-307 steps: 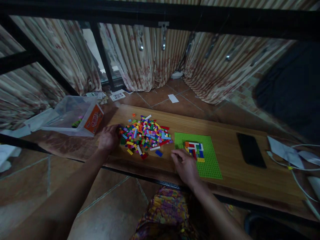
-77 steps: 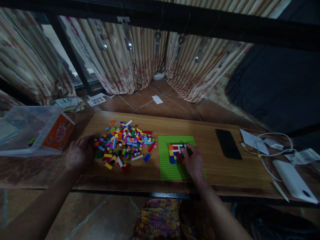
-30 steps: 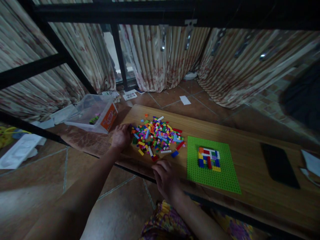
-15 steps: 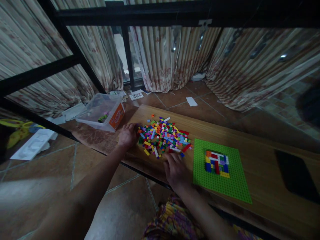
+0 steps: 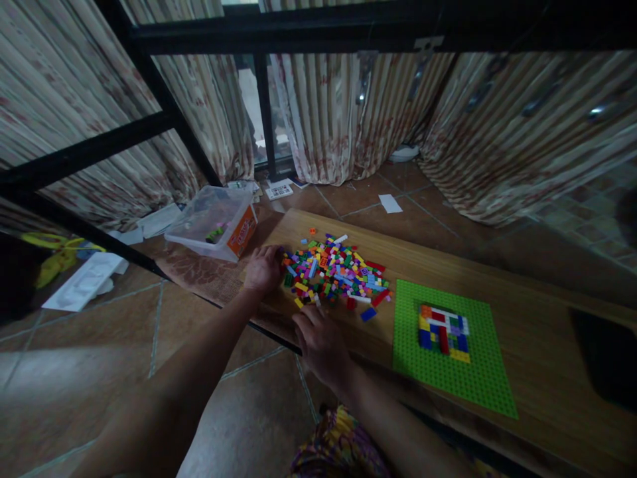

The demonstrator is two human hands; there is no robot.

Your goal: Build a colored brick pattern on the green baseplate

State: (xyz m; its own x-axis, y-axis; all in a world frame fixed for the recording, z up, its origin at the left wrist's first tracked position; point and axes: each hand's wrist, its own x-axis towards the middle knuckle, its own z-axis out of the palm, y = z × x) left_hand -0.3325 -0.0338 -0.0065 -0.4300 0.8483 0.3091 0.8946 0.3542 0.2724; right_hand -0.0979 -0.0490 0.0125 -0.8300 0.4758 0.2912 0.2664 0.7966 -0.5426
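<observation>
A loose heap of small toy building bricks in many colours lies on a long wooden board. At the heap's left edge rests my left hand, its fingers curled in; whatever they may hold is hidden. My right hand is at the heap's front edge, with bent, slightly parted fingers next to yellow and white bricks. No brick shows lifted in it. To the right lies a green baseplate, bearing a roughly square block of joined bricks in red, white, blue, yellow and orange. A flat blue brick lies apart in front of the heap.
Behind my left hand stands a clear plastic box with an orange label and a few pieces inside. A dark flat object lies at the board's right end. Black metal bars cross the view before curtains. Papers lie on the tiled floor.
My right hand has moved left along the heap's front edge, uncovering the blue brick and a red one. The left hand stays by the heap. The whole view has shifted slightly.
</observation>
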